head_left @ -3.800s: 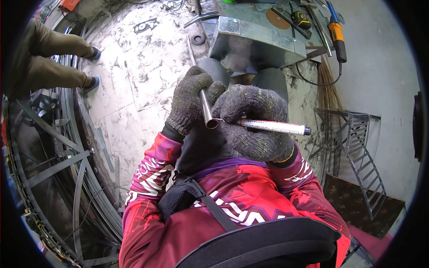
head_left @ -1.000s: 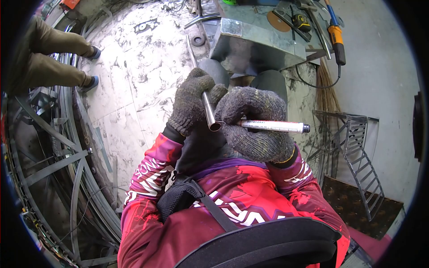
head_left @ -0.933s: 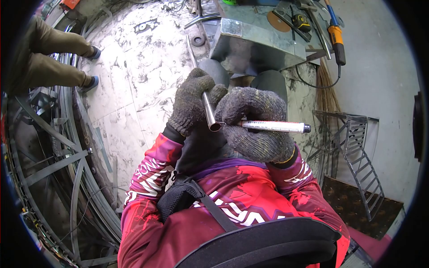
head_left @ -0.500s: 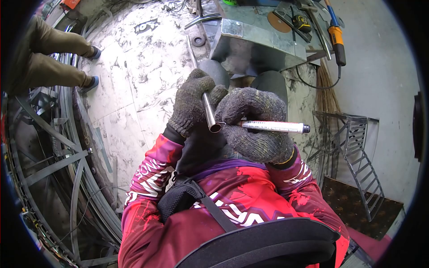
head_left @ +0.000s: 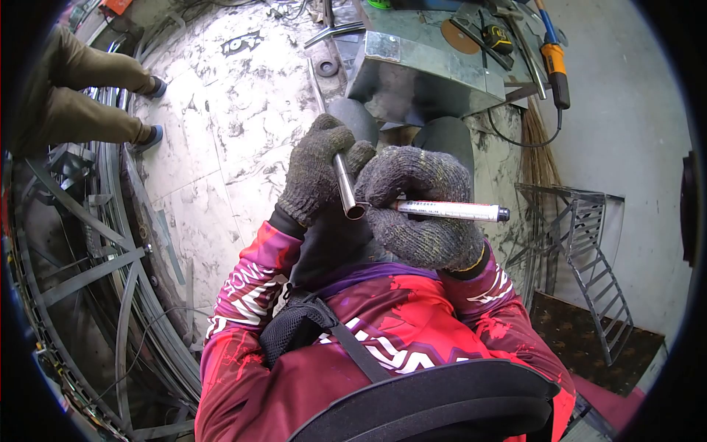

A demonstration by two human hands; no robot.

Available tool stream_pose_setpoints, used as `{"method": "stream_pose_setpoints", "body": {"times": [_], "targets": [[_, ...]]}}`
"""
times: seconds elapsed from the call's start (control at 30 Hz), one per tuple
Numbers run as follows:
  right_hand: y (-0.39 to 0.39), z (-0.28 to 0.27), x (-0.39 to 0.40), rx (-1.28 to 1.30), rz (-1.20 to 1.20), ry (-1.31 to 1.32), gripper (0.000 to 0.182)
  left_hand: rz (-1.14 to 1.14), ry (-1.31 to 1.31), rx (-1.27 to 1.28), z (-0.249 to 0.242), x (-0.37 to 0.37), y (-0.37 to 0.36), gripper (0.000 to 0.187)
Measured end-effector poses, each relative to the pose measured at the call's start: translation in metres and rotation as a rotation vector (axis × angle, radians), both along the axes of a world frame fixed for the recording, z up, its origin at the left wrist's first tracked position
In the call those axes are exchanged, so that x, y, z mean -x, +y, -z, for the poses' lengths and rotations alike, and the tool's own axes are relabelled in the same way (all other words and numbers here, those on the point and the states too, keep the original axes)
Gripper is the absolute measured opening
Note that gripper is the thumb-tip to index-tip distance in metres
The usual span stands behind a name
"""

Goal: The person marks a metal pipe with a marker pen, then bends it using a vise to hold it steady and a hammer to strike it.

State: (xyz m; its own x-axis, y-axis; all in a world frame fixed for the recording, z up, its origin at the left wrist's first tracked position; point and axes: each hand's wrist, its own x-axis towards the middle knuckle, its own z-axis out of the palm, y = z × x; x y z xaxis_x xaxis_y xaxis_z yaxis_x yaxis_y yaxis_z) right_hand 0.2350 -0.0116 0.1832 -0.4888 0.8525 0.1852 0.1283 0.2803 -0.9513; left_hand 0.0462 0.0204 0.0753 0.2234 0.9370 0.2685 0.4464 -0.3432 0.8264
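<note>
My left hand (head_left: 318, 169), in a dark knitted glove, is wrapped round a thin metal tube (head_left: 344, 184). The tube slants up and away from me, its hollow near end pointing toward my body. In a matching glove, my right hand (head_left: 423, 202) pinches a white marker pen (head_left: 453, 209) with red print and a black end. The pen lies almost level, its tip right at the tube's side near the open end. Both gloves are close together over my lap.
Ahead stands a sheet-metal box (head_left: 423, 77) with a tape measure (head_left: 498, 38) and a cutting disc (head_left: 458, 37) on top. An orange power tool (head_left: 554, 70) with a cord is at right, above a metal rack (head_left: 582, 243). Metal strips (head_left: 121, 295) and a person's legs (head_left: 103, 96) are at left.
Almost nothing differs. The right hand and the marker pen have shifted very slightly; the left hand and tube stay in place.
</note>
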Motion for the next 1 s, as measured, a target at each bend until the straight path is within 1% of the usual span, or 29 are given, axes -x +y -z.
{"method": "stream_pose_setpoints", "body": {"times": [0.2, 0.37, 0.43, 0.63, 0.77, 0.83, 1.0], "targets": [[0.000, -0.001, -0.001, 0.025, -0.024, 0.051, 0.013, -0.009, -0.026, -0.017, 0.009, 0.000, 0.000, 0.017], [-0.002, 0.004, -0.003, 0.071, -0.011, 0.098, 0.015, -0.011, -0.029, -0.019, 0.003, -0.001, 0.000, 0.017], [-0.002, 0.009, -0.005, 0.084, 0.015, 0.221, 0.017, -0.022, -0.030, -0.011, 0.002, -0.002, 0.000, 0.017], [-0.001, 0.007, -0.006, 0.059, 0.009, 0.156, 0.016, -0.021, -0.011, -0.029, -0.003, -0.002, -0.001, 0.019], [-0.001, 0.005, -0.006, 0.095, 0.004, 0.190, 0.016, -0.009, -0.014, 0.002, -0.005, -0.001, 0.000, 0.020], [0.000, 0.002, -0.006, 0.047, 0.009, 0.091, 0.015, -0.007, -0.009, 0.007, -0.005, -0.002, 0.001, 0.020], [0.000, 0.003, -0.005, 0.025, 0.020, 0.073, 0.013, 0.004, -0.012, -0.034, 0.002, -0.002, 0.002, 0.019]]}}
